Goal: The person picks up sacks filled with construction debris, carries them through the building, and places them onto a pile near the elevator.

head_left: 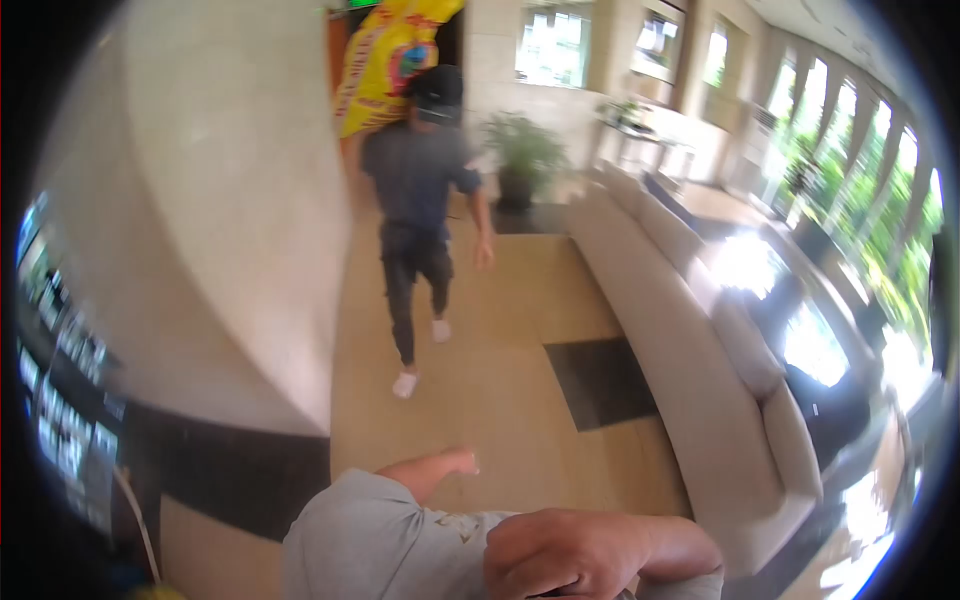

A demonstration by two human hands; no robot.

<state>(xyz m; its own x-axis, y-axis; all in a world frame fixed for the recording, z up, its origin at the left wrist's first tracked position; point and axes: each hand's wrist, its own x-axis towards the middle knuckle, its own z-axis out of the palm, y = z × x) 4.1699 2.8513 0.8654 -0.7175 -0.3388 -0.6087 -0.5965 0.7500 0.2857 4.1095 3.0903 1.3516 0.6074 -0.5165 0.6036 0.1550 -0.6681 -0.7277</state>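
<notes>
My right hand (550,558) is bent in across the front of a light grey shirt (350,530), near the bottom edge. Its fingers are curled closed, and their inner side is turned out of sight, so I cannot make out what they hold, if anything. On the other side, my left forearm comes out of the grey sleeve. Only a small, blurred part of my left hand (462,461) shows at its end, over the tan floor (450,400). Its fingers cannot be made out.
A person (418,190) in dark clothes and a cap is ahead, by a curved pale wall (230,180). On the right runs a long beige sofa (670,360). Farther back are a potted plant (520,150), a yellow banner (385,60) and tall windows.
</notes>
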